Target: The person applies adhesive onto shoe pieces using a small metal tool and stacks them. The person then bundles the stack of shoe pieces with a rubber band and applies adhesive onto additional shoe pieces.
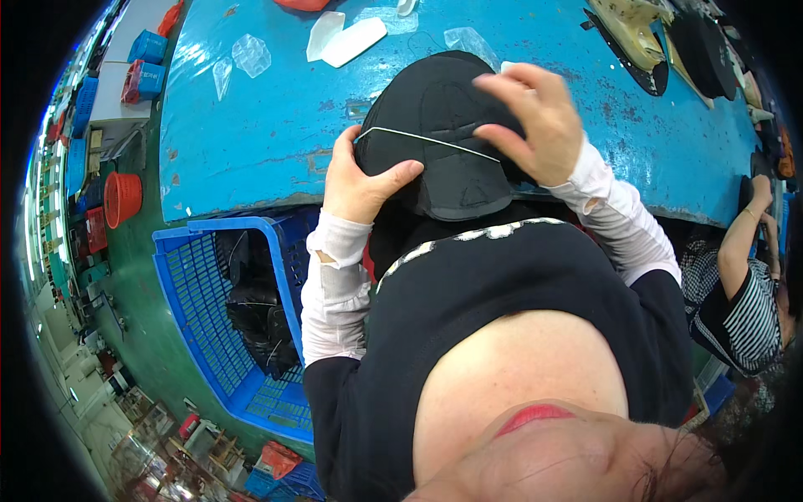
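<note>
A black fabric piece (456, 92), rounded at its far end with a narrower flap toward me, lies at the near edge of the blue table (259, 151). Across its top runs a thin white cord (435, 140). My left hand (355, 180) grips the left side of the piece, thumb on top near the cord and fingers at its edge. My right hand (539, 125) is over the right side, fingers spread and partly smeared by motion. The cord's right end passes near that hand; no hold on it shows. The underside of the black piece is hidden.
White pads (355, 42) and clear plastic bags (251, 55) lie on the far table. Black and yellowish pieces (636, 38) sit at far right. A blue crate (213, 335) with black items stands below left. Another person (740, 309) is at right.
</note>
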`<move>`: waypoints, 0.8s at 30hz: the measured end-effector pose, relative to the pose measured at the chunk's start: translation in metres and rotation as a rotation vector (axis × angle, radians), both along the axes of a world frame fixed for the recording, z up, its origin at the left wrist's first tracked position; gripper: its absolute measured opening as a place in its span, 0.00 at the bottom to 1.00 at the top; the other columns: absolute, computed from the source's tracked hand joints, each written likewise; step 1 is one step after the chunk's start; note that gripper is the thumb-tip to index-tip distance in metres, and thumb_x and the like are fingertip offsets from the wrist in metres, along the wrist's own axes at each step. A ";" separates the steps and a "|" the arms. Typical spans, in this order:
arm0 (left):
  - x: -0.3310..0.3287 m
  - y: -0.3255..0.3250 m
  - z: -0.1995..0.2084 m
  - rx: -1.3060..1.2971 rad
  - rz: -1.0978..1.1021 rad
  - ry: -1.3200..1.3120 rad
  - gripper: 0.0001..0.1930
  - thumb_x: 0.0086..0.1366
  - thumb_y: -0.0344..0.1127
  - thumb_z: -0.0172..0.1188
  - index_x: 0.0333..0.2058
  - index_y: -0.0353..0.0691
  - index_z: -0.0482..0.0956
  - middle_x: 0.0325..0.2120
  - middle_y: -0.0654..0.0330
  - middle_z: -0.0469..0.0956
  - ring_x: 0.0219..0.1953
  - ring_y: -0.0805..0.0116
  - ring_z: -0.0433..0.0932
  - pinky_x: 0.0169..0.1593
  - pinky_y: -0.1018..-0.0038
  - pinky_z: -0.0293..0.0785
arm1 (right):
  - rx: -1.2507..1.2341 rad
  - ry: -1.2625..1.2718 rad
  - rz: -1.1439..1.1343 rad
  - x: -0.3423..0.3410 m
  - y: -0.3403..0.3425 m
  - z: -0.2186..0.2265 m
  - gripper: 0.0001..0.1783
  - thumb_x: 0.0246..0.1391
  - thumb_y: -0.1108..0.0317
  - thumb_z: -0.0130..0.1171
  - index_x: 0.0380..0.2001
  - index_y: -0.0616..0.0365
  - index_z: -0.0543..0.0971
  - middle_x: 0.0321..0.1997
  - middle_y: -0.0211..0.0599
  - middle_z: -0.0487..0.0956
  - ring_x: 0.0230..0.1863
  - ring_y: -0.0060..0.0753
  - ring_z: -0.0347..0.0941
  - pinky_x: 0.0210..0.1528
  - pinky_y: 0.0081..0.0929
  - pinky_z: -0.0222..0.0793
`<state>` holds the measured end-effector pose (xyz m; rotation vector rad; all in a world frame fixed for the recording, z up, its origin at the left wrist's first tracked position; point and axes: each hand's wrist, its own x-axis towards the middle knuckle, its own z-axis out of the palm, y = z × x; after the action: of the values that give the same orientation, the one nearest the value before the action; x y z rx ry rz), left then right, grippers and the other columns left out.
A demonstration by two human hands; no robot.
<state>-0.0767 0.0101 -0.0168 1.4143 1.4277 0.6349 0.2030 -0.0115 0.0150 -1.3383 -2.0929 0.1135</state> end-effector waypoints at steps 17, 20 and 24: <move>0.008 -0.012 0.020 0.464 0.140 -0.353 0.38 0.54 0.21 0.70 0.64 0.29 0.66 0.55 0.50 0.76 0.53 0.61 0.78 0.59 0.68 0.73 | -0.867 1.090 -0.143 0.042 0.185 -0.024 0.08 0.64 0.62 0.60 0.30 0.49 0.76 0.20 0.23 0.72 0.14 0.17 0.61 0.16 0.21 0.55; -0.009 -0.001 0.002 0.363 0.395 -0.700 0.26 0.58 0.16 0.64 0.56 0.32 0.74 0.48 0.54 0.81 0.47 0.66 0.81 0.56 0.70 0.75 | -1.010 1.080 -0.093 0.061 0.224 -0.076 0.09 0.64 0.61 0.60 0.31 0.51 0.76 0.20 0.25 0.73 0.16 0.18 0.63 0.17 0.22 0.58; -0.025 0.011 -0.003 0.237 0.579 -0.898 0.19 0.69 0.35 0.59 0.55 0.33 0.76 0.48 0.53 0.81 0.51 0.60 0.80 0.55 0.62 0.78 | -0.377 0.470 -0.050 0.093 0.228 -0.078 0.10 0.61 0.66 0.61 0.41 0.60 0.82 0.30 0.36 0.84 0.28 0.29 0.78 0.34 0.27 0.75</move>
<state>-0.1018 0.0216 -0.0200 0.6666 1.0070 1.6075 0.2963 0.2167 -0.0631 -1.4077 -1.6859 0.7575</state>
